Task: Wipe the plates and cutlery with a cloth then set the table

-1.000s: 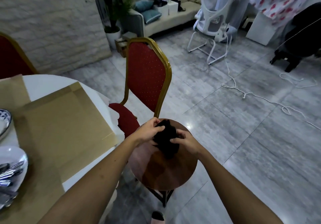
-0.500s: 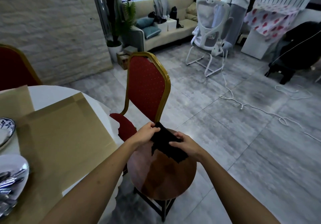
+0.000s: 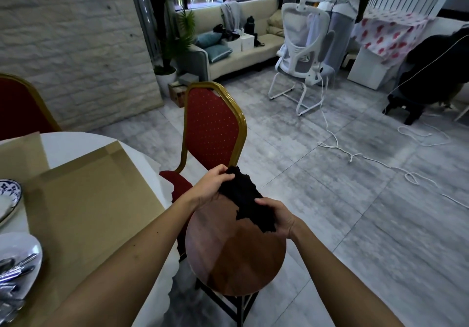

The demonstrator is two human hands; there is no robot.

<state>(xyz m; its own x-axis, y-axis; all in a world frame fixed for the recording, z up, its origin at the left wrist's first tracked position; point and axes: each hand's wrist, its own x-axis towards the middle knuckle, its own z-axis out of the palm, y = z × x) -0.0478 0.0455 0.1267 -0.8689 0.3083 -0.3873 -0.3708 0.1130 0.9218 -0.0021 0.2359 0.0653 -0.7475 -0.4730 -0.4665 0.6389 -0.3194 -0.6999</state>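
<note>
- The left hand (image 3: 212, 187) pinches the top corner of the black cloth (image 3: 247, 199), fingers curled shut on it; the right hand (image 3: 276, 216) grips the lower end the same way, so the cloth hangs stretched between them above the round wooden stool (image 3: 236, 255).
- The cloth looks limp and bunched; if either grip slackens while it is shaken out, it could drop onto the stool or the floor and pick up dirt before it touches any dish.
- The plates and cutlery wait at the table's left edge: a white plate (image 3: 22, 245) heaped with cutlery (image 3: 12, 270) at the near-left corner, and a blue-patterned plate (image 3: 7, 194) just behind it.
- Loose cutlery piled that way may slide or clatter off if the plate is tipped.
- Brown cardboard (image 3: 83, 199) covers much of the table (image 3: 76, 144) and could get in the way of place settings.
- The red chair (image 3: 212, 128) sits tight against the table's right edge, beside the stool, crowding the approach.
</note>
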